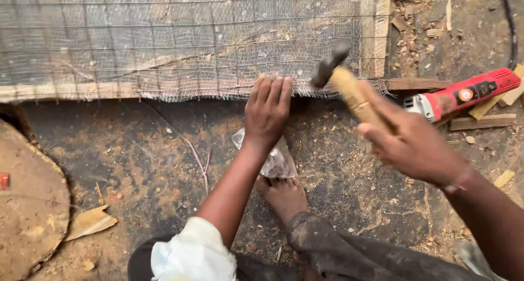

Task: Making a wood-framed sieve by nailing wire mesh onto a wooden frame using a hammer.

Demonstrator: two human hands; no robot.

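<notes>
The hammer [346, 82] is up in the air at the upper middle-right of the frame, blurred, its dark metal head [329, 65] tilted toward the upper left and its pale wooden handle running down to the right. The right hand [415, 144] has its grip clamped around the lower part of that handle, fingers wrapped over the wood. Just left of the hammer head, the left hand [267, 112] lies palm down with its fingers held together and stretched flat, their tips pressed on the frayed lower edge of the wire mesh [180, 41]. Whether anything is pinched under those fingertips cannot be told.

The mesh is stretched over a wooden frame [376, 30] that fills the top of the picture, with a slat of the frame running along its lower edge. Below the left wrist a crumpled clear plastic bag [278, 161] sits on the dusty floor [136, 161], touching the toes of the person's bare foot [286, 196]. At the right edge, well apart from the left hand, a red power tool [464, 95] lies among wood scraps [483, 120]. A dry leaf [90, 222] rests at the lower left, beside a round wooden slab [27, 204].
</notes>
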